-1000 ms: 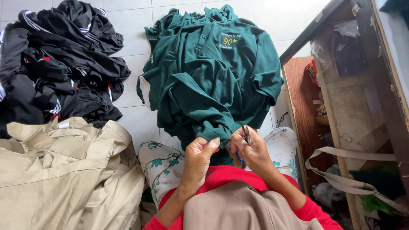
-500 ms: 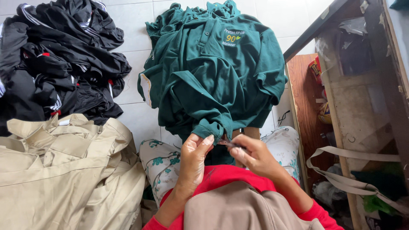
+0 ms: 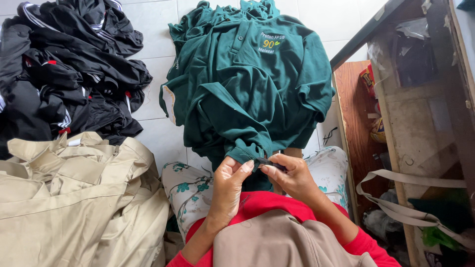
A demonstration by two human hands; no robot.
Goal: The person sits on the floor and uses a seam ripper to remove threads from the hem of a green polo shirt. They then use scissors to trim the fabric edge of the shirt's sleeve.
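I am looking down at a dark green polo shirt (image 3: 247,89), collared, with a short buttoned placket and a small yellow and white embroidered mark on the chest. It is lying rumpled on top of a heap of the same green cloth, spreading away from my hands, with one long sleeve trailing back toward me and its ribbed cuff (image 3: 247,154) ending right at my fingertips.

My left hand (image 3: 228,190) is pinching the edge of that cuff, thumb and fingers closed on the fabric. My right hand (image 3: 292,175) is sitting just beside it, fingers curled shut around a small dark tool (image 3: 271,162) whose tip is touching the cuff; I cannot tell what kind of tool it is. The two hands are almost meeting over my lap, where red sleeves and a tan garment (image 3: 277,242) are showing.

To the left of my hands a pile of beige clothing (image 3: 74,198) is lying on the tiled floor (image 3: 148,64), and beyond it, further left, a heap of black garments (image 3: 64,69). Under my hands a floral cushion (image 3: 193,188) is peeking out. To the right a wooden shelf unit (image 3: 405,123) is standing, with beige straps (image 3: 401,198) hanging from it
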